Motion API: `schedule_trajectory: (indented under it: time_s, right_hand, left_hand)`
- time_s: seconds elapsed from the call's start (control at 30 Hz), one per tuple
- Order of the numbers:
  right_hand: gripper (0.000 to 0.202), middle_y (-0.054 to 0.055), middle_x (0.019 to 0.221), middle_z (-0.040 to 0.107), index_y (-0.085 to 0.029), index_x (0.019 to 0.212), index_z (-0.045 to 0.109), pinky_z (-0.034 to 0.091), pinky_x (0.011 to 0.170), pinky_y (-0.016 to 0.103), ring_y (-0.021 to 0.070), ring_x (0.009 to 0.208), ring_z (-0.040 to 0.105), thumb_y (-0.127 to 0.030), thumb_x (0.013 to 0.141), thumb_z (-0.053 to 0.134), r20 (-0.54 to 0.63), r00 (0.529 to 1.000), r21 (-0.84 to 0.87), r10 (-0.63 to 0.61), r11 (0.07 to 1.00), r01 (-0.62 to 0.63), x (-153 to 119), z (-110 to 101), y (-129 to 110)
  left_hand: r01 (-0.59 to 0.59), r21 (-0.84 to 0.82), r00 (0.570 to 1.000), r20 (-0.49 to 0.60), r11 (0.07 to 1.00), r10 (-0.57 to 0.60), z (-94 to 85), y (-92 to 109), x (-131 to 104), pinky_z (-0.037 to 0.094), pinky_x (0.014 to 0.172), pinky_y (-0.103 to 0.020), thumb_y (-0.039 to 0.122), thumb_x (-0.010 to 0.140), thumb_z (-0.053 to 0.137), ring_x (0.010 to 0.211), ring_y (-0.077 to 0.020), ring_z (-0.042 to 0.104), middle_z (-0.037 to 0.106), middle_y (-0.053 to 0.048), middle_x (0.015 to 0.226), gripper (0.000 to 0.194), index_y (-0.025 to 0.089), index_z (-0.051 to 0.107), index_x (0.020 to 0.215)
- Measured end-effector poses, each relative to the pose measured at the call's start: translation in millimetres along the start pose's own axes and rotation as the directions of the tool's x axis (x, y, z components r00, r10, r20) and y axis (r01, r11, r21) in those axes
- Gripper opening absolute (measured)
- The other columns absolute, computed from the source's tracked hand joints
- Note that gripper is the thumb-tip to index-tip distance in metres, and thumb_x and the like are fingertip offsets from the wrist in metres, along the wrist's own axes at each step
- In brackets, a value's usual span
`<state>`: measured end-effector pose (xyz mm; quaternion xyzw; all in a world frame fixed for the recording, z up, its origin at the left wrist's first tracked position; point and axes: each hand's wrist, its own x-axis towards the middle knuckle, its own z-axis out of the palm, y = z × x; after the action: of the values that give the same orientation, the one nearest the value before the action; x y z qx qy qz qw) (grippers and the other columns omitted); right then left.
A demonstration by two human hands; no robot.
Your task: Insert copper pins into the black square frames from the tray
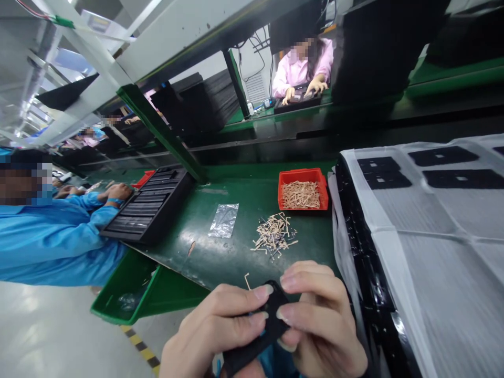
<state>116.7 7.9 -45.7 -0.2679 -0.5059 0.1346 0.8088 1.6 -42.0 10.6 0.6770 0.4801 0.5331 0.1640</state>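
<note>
A small black flat part (255, 344) is held low in front of me. My left hand (220, 328) grips it from the left, thumb and fingers pressed on its face and edge. My right hand (323, 317) pinches at its right edge, fingertips touching it. Just behind my left fingertips a thin beige hooked strip (247, 281) sticks up; its lower end is hidden. Beyond my hands lies a loose pile of beige strips and small dark bits (274, 235) on the green table (212, 262). A red bin (302, 206) behind the pile holds many similar beige strips.
A clear plastic bag (223, 220) lies on the table. Black tray (145, 205) at left, beside a person in blue (59, 239). Green bin (118, 299) below the table edge. At right, a black crate under white sheeting (433, 210) with black parts. Another person (303, 68) works opposite.
</note>
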Motion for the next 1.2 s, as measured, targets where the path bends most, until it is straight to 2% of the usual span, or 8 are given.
schedule_trajectory:
  time_s: [0.2, 0.33, 0.47, 0.63, 0.83, 0.97, 1.1, 1.2]
  right_hand:
    - [0.028, 0.003, 0.082, 0.069, -0.019, 0.077, 0.064, 0.058, 0.066, 0.037, 0.0168, 0.076, 0.063, -0.005, 0.1, 0.057, 0.039, 0.998, -0.044, 0.052, 0.998, -0.05, 1, 4, -6]
    - [0.027, 0.002, 0.077, 0.065, -0.019, 0.082, 0.063, 0.057, 0.067, 0.036, 0.0159, 0.072, 0.06, 0.003, 0.092, 0.051, 0.03, 0.994, -0.021, 0.101, 0.995, -0.101, -1, 6, -7]
    - [0.027, 0.002, 0.074, 0.063, -0.021, 0.086, 0.061, 0.055, 0.064, 0.035, 0.0168, 0.07, 0.059, 0.002, 0.091, 0.049, 0.054, 0.984, -0.07, 0.17, 0.984, -0.166, -2, 6, -4]
    - [0.026, 0.001, 0.069, 0.058, -0.022, 0.085, 0.06, 0.053, 0.062, 0.036, 0.0176, 0.067, 0.059, -0.001, 0.095, 0.048, -0.017, 0.977, -0.076, 0.214, 0.974, -0.215, -2, 8, -3]
    - [0.023, 0.0, 0.067, 0.054, -0.02, 0.082, 0.06, 0.049, 0.064, 0.037, 0.0163, 0.065, 0.052, -0.014, 0.103, 0.054, -0.122, 0.971, -0.039, 0.204, 0.977, -0.21, -4, 14, -1]
    - [0.02, 0.001, 0.071, 0.057, -0.02, 0.084, 0.061, 0.048, 0.067, 0.036, 0.0171, 0.071, 0.055, -0.017, 0.103, 0.058, 0.015, 0.954, 0.002, 0.299, 0.954, -0.299, -4, 9, 3]
    - [0.016, 0.003, 0.075, 0.059, -0.017, 0.088, 0.063, 0.047, 0.063, 0.035, 0.0177, 0.072, 0.056, -0.011, 0.102, 0.056, 0.185, 0.954, 0.017, 0.238, 0.969, -0.245, -3, 1, 11]
    - [0.018, 0.002, 0.072, 0.059, -0.018, 0.086, 0.062, 0.045, 0.061, 0.034, 0.0168, 0.068, 0.054, -0.01, 0.101, 0.055, 0.168, 0.956, 0.012, 0.24, 0.969, -0.246, -2, 0, 13]
  left_hand:
    - [0.045, -0.008, 0.993, 0.114, 0.999, -0.044, -6.5, 0, 8, 0.064, 0.075, -0.031, 0.048, 0.102, 0.068, 0.088, -0.0238, 0.081, 0.085, -0.008, 0.104, 0.023, 0.029, 0.079, 0.11]
    - [0.139, -0.059, 0.967, 0.223, 0.989, -0.122, -14.6, -1, 16, 0.065, 0.082, -0.027, 0.038, 0.102, 0.071, 0.094, -0.0214, 0.081, 0.085, -0.005, 0.104, 0.015, 0.029, 0.079, 0.111]
    - [0.237, -0.084, 0.936, 0.286, 0.968, -0.205, -16.2, -4, 20, 0.065, 0.087, -0.025, 0.023, 0.102, 0.071, 0.099, -0.0201, 0.082, 0.085, -0.003, 0.105, 0.014, 0.029, 0.08, 0.111]
    - [0.301, -0.164, 0.935, 0.243, 0.939, -0.257, -3.8, -7, 19, 0.066, 0.084, -0.023, 0.014, 0.098, 0.074, 0.094, -0.019, 0.082, 0.084, -0.002, 0.1, 0.017, 0.028, 0.081, 0.106]
    - [0.33, -0.191, 0.917, 0.299, 0.925, -0.265, 0.5, -10, 16, 0.065, 0.084, -0.023, 0.009, 0.097, 0.071, 0.094, -0.0174, 0.08, 0.084, -0.001, 0.104, 0.026, 0.03, 0.08, 0.11]
    - [0.336, -0.142, 0.917, 0.276, 0.931, -0.289, -4.6, -14, 17, 0.062, 0.075, -0.021, 0.012, 0.101, 0.067, 0.078, -0.014, 0.077, 0.081, 0.002, 0.09, 0.024, 0.031, 0.08, 0.108]
    - [0.303, -0.067, 0.922, 0.272, 0.951, -0.274, -9.5, -17, 19, 0.057, 0.068, -0.019, 0.011, 0.103, 0.062, 0.066, -0.0112, 0.072, 0.076, 0.006, 0.075, 0.028, 0.032, 0.079, 0.109]
    - [0.282, -0.036, 0.918, 0.302, 0.959, -0.258, -10.6, -19, 20, 0.057, 0.066, -0.021, 0.013, 0.104, 0.062, 0.065, -0.0124, 0.072, 0.076, 0.004, 0.077, 0.026, 0.03, 0.079, 0.112]
